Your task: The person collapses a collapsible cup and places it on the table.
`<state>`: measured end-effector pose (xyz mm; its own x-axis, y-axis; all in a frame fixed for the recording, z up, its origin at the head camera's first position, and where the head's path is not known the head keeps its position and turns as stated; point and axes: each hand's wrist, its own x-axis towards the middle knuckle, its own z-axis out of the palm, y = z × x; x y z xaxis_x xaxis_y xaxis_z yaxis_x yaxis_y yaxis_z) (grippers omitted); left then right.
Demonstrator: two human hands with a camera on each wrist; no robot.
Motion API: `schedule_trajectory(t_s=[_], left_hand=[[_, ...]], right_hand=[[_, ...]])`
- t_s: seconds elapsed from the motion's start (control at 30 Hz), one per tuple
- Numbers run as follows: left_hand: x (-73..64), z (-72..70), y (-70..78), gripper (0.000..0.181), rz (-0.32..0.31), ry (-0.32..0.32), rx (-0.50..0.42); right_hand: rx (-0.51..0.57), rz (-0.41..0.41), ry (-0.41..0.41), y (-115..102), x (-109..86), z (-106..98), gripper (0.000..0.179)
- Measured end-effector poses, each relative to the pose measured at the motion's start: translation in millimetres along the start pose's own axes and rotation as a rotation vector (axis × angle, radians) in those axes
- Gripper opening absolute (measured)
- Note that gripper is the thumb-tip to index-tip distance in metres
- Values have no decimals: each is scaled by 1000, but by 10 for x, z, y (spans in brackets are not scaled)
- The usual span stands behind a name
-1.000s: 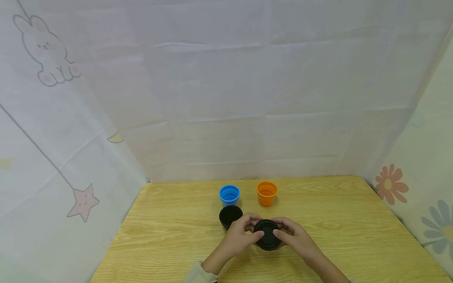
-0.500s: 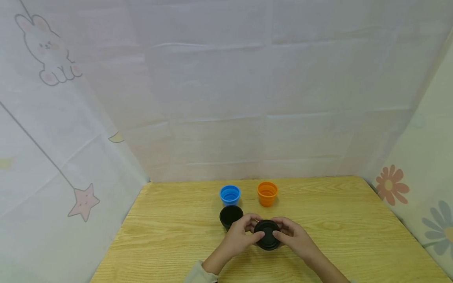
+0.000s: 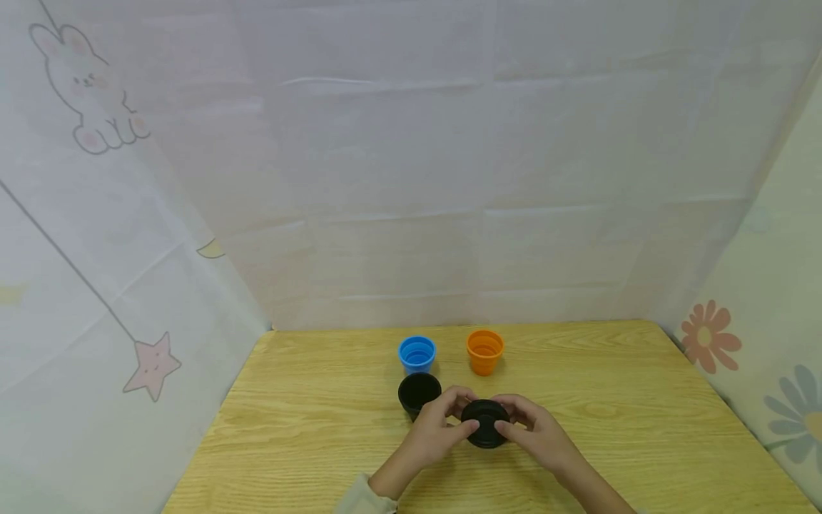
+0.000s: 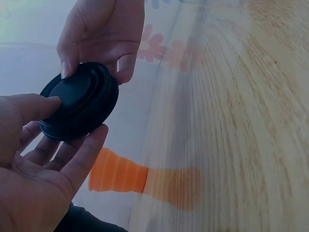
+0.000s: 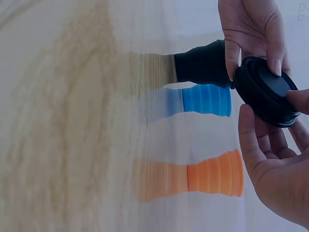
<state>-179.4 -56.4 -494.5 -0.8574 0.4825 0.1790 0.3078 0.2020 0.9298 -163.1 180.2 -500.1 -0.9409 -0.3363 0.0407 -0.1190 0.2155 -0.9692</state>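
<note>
A black collapsible cup (image 3: 486, 432), pressed flat into a thick ringed disc, is held between both hands just over the table. My left hand (image 3: 438, 427) pinches its left side, thumb on the flat face and fingers beneath. On the other side my right hand (image 3: 536, 432) grips it the same way, as the right wrist view also shows with the flat cup (image 5: 268, 94) tilted. Beside my left hand stands an upright black cup (image 3: 419, 391), its lower part partly hidden by that hand.
Behind the black cup is a blue ribbed cup (image 3: 417, 353); an orange ribbed cup (image 3: 484, 351) stands to its right. All are on the wood-grain table (image 3: 308, 414). A pale printed cloth (image 3: 385, 178) hangs along the back and sides.
The flattened cup has tipped a little, so its face looks narrower from above. Both hands keep their hold in nearly the same place, and the standing cups have not moved.
</note>
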Motion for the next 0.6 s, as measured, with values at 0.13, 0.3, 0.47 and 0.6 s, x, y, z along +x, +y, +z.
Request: schedule_trajectory(t_s=[0.13,0.3,0.47,0.6], left_hand=[[2,15,-1,26,22,-1,-23],[5,40,24,25,49,14,-44],[6,57,46,23,49,39,-13],[6,66,44,21,56,54,14]], right_hand=[[-23,-5,1,-5,-18,-27,41],[18,4,-17,1,-31,-79,44],[86,85,16,17,-4,-108,53],[124,161,59,51,17,-108,60]])
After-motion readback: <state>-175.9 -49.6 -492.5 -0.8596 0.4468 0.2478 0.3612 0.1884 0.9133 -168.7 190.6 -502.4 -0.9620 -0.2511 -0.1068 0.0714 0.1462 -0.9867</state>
